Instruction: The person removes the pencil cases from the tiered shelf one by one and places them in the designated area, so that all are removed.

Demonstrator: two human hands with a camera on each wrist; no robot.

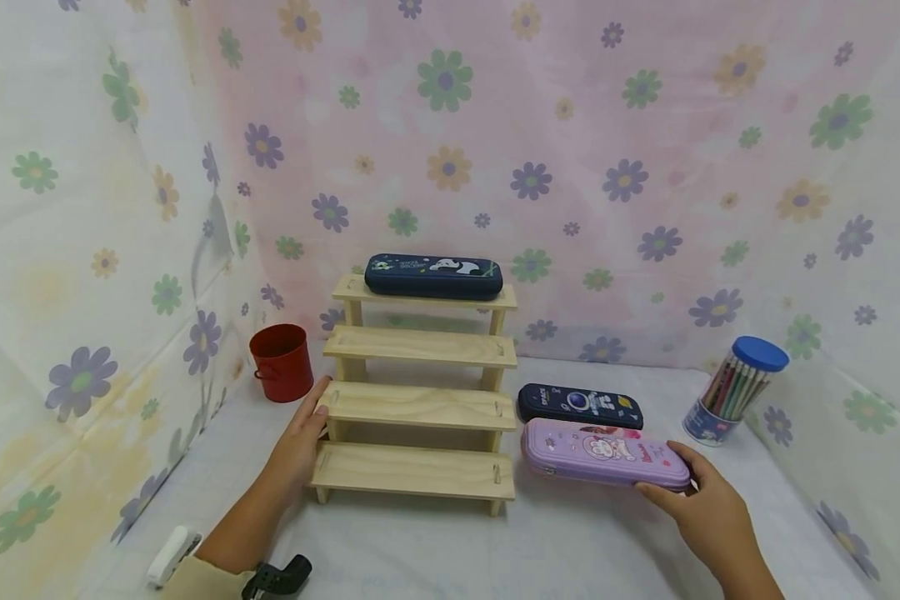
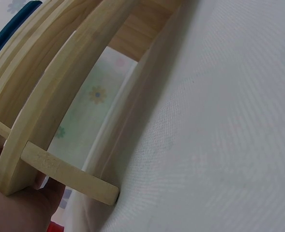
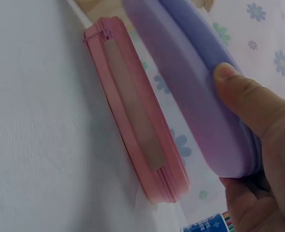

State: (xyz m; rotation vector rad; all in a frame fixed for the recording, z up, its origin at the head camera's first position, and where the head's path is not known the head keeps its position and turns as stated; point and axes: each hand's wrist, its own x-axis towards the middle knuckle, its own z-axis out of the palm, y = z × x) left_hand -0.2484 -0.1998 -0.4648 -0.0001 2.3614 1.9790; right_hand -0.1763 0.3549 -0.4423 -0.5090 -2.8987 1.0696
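Note:
My right hand (image 1: 708,508) pinches the right end of a purple pencil case (image 1: 603,454), thumb on the near side. In the right wrist view the purple case is lifted above a pink pencil case (image 3: 137,111) on the table. From the head view, the pink case is mostly hidden behind the purple one. At the left end of a four-step wooden rack (image 1: 412,471), my left hand (image 1: 300,429) grips a lower step, as the left wrist view also shows. On the rack's top step lies a navy panda pencil case (image 1: 433,277).
A navy astronaut pencil case (image 1: 579,405) lies right of the rack. Farther right stands a pencil tub (image 1: 731,392) with a blue lid. Beside the rack on the left is a red bucket (image 1: 281,364). Flowered cloth (image 1: 450,167) hangs behind and at both sides.

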